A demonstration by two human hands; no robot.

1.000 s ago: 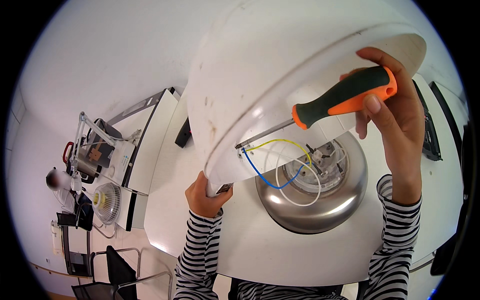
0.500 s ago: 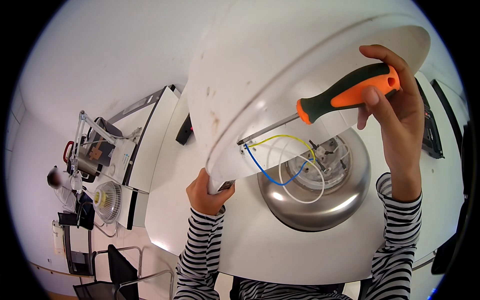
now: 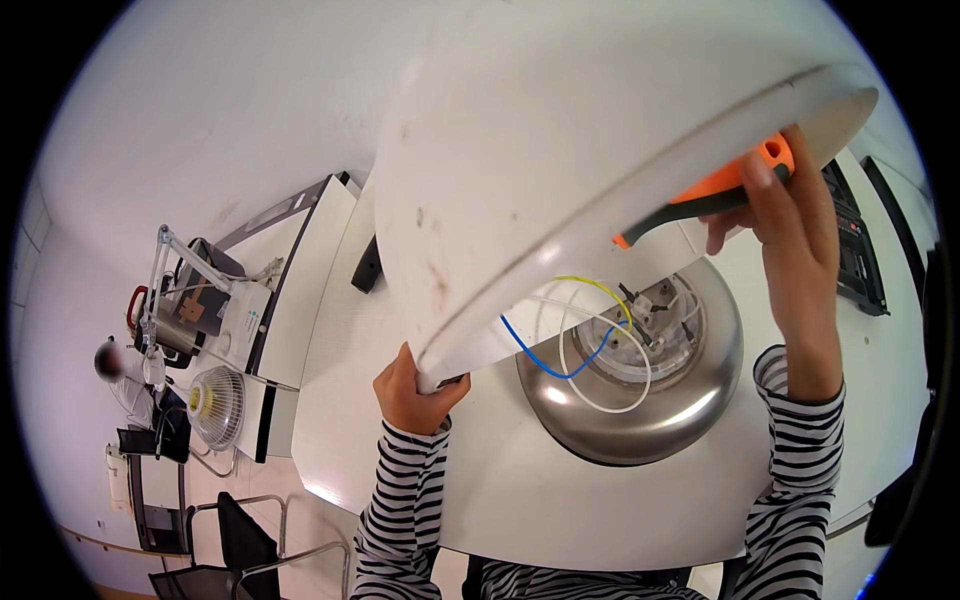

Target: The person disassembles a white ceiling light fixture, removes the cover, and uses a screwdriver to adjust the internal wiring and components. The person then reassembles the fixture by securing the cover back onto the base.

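1. The large white dome-shaped plastic cover (image 3: 500, 170) is tilted above the white table (image 3: 600, 510), its bulging outer face toward the camera. Its hollow side faces down and to the right, and its rim slants from lower left to upper right.

2. The round brushed-silver metal base (image 3: 650, 435) sits on the table below the cover's lower right part, between the forearms, with its fitted middle facing up.

3. The right hand (image 3: 795, 240) is at the far right end of the screwdriver, its thumb and fingers pinched on the butt of the handle with no gap left around it. The left hand (image 3: 412, 395) clasps the cover's lower left end, thumb and fingers folded onto the edge; it lies well apart from the tool.

4. The screwdriver with a dark green and orange handle (image 3: 715, 186) points left and down from the right hand, its long axis running roughly along the slant of the rim and in under it. The rim hides the shaft and tip, so what the tip meets cannot be told.

5. A blue wire (image 3: 540, 364), a yellow wire (image 3: 600, 286) and a looping white wire (image 3: 610, 411) span from the cover's hollow side toward the base; their upper ends are hidden.
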